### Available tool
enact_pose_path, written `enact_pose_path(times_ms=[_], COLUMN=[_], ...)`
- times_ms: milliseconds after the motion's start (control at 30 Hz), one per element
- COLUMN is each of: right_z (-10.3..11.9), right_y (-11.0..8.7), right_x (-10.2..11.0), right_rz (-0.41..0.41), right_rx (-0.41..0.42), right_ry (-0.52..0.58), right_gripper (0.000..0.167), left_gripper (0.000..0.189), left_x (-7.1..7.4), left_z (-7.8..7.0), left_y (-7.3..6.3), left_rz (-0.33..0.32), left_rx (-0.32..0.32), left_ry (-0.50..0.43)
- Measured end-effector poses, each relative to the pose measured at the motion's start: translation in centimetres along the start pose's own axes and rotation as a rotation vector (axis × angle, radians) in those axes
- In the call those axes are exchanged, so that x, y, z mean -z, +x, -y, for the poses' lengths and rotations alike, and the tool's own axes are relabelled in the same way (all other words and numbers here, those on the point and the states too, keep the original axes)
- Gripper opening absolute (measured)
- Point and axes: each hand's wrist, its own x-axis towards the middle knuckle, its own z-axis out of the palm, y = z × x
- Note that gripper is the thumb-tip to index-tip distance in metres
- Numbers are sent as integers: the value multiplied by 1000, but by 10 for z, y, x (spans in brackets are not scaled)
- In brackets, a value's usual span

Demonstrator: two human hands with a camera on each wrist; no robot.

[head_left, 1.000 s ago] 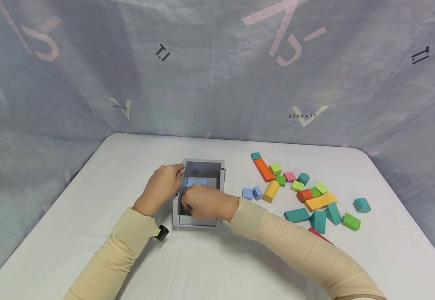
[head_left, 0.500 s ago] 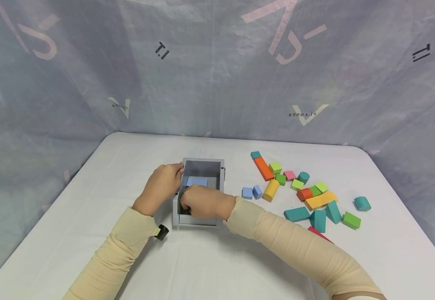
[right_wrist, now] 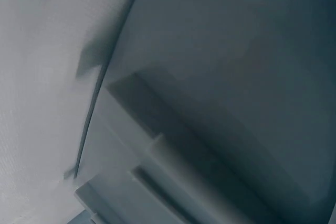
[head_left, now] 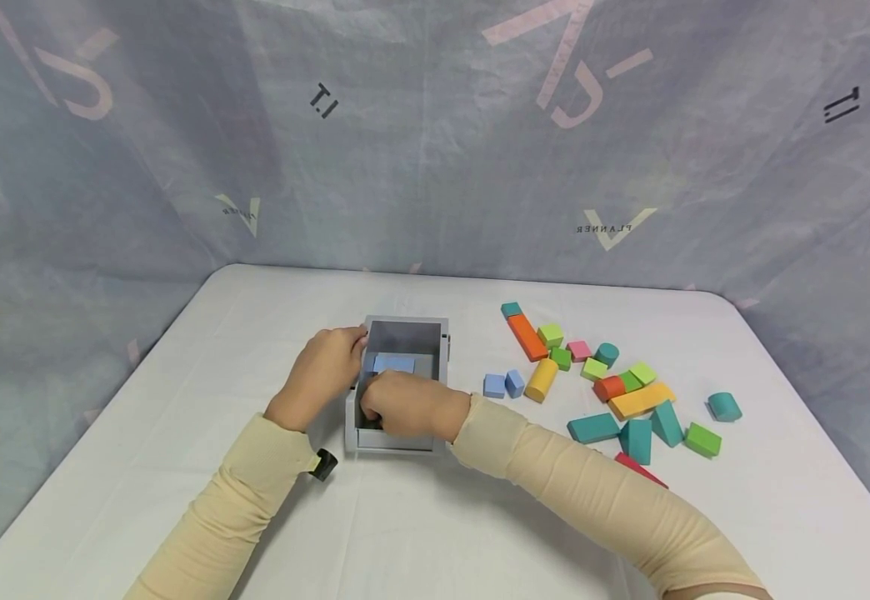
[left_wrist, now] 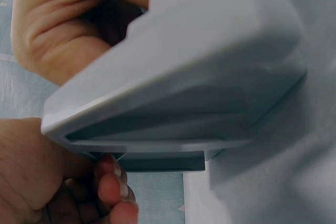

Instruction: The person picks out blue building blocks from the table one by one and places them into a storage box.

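Still, we see little shift since last frame: left hand [head_left: 322, 371] pinches rim of smooth grey box [head_left: 397, 442]; right hand [head_left: 408, 402] curled inside, near flat blue block [head_left: 394, 362], hold hidden from us.

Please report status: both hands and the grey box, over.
Left hand holds grey box by rim. Right hand inside, grip hidden. Blue block inside, beyond right hand.

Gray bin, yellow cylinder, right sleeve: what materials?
Gray bin: likely molded plastic, smooth satin finish; the left wrist view shows soft sheen and a rounded corner.
Yellow cylinder: possibly painted wood, though plastic or foam can't be ruled out; even color, no visible grain.
Right sleeve: beige fabric, matte; it creases and folds along the arm.
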Motion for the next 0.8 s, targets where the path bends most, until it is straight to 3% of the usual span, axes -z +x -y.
enact_pose_path(times_ms=[467, 800], right_z=[-2, -2], right_y=[-1, -2], right_x=[-2, -3], right_rz=[-27, -31], right_rx=[20, 19], right_ry=[-7, -2], right_gripper=[43, 41], left_gripper=[33, 33], left_x=[3, 2], left_z=[-3, -2], left_y=[1, 0], left_rz=[28, 18], left_rx=[31, 16], left_ry=[-2, 0])
